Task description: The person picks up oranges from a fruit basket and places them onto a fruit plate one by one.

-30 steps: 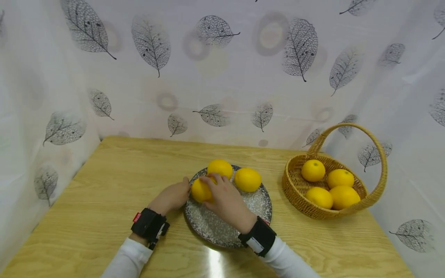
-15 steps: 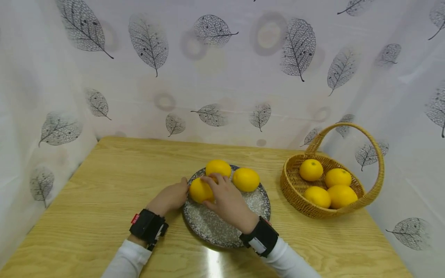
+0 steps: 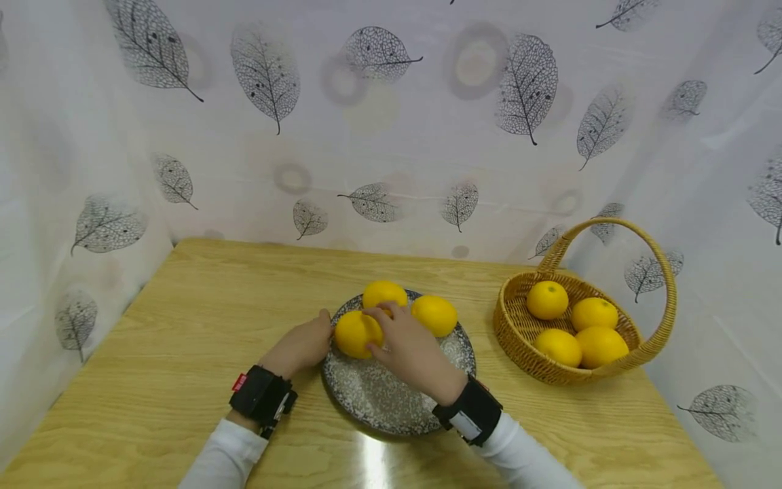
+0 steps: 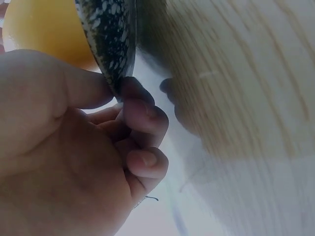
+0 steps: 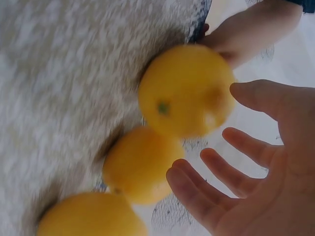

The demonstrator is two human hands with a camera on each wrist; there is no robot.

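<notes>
A round, speckled grey plate (image 3: 385, 401) with a dark rim stands on the table and carries three yellow-orange oranges. Its left edge is pinched between thumb and fingers of my left hand (image 3: 302, 346), plainest in the left wrist view, where the plate rim (image 4: 110, 37) runs into the grip. Over the plate, my right hand (image 3: 418, 353) has its fingers spread beside the left orange (image 3: 357, 335). In the right wrist view, the thumb tip is close to that orange (image 5: 184, 93); I cannot tell whether it touches. Behind lie the back orange (image 3: 383, 293) and the right orange (image 3: 435, 315).
To the right, a woven basket (image 3: 519, 353) with a tall arched handle (image 3: 668, 299) holds several oranges (image 3: 595, 314). A pale curtain (image 3: 397, 136) with leaf prints hangs behind the wooden table (image 3: 232, 292).
My right hand has loosened from the left orange and drawn slightly to the right, its fingers spreading. The orange stays on the plate. My left hand keeps its place at the rim.
</notes>
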